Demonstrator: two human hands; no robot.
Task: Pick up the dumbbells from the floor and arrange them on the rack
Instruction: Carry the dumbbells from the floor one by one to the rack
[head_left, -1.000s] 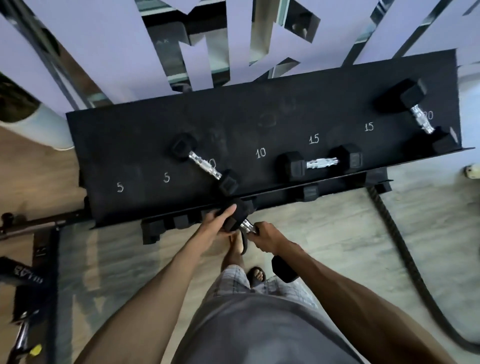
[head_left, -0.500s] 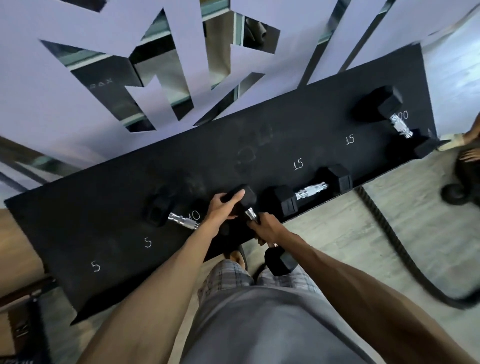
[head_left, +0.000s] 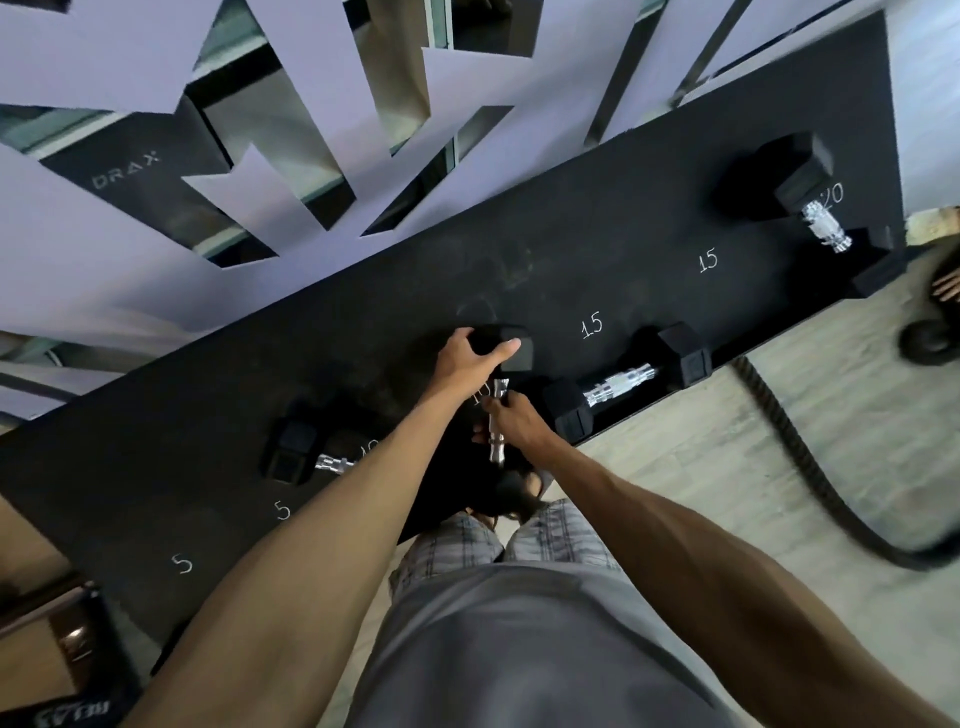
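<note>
a gym, likely: dumbbells on a numbered rack, thick rope nearby.

- Our left hand and right hand grip the middle dumbbell at the centre of the rack, and we find little room on either side of it.
- Just right of our right hand, the slanted dumbbell lies along the front edge by the first "15" mark.
- To the left, the small dumbbell sits partly hidden under our left forearm.
- Between the slanted dumbbell and the big dumbbell at the far right end, we see bare rack around the second "15".
- The two "5" marks at the left end also lie on bare surface.
- Behind the rack, the wall panel closes off the back.
- A thick rope snakes across the floor to our right.
</note>
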